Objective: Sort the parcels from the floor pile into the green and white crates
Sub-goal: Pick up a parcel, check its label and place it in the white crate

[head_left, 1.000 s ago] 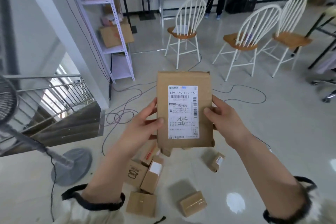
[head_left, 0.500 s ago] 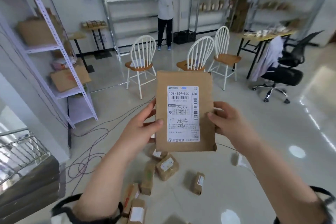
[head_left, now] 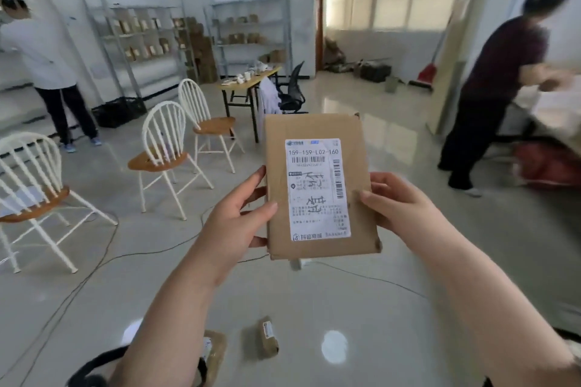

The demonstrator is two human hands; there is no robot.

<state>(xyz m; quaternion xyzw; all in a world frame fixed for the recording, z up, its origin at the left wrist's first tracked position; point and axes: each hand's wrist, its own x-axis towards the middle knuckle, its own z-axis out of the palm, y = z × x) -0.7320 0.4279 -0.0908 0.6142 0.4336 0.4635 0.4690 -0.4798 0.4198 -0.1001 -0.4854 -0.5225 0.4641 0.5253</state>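
Your left hand [head_left: 239,217] grips the left edge of the parcel [head_left: 317,185], thumb on the front face and fingers curled behind; your right hand [head_left: 399,201] grips the right edge the same way. The parcel is upright at chest height, well above the floor [head_left: 377,308], with its label [head_left: 317,188] facing you and readable. This looks like the reading step: you are checking the label to decide which crate this one belongs in. Below your forearms, two small parcels [head_left: 267,338] lie on the floor near each other, so the pile is not cleared and the sort is only partly done. Neither the green nor the white crate is in view, so the next move calls for turning your head to find them before you carry anything. Once you have picked a crate, keep both hands on the edges as you walk, and mind the cable [head_left: 361,275] running across the floor under the parcel. A person [head_left: 490,97] is moving on your right, too blurred to tell more.
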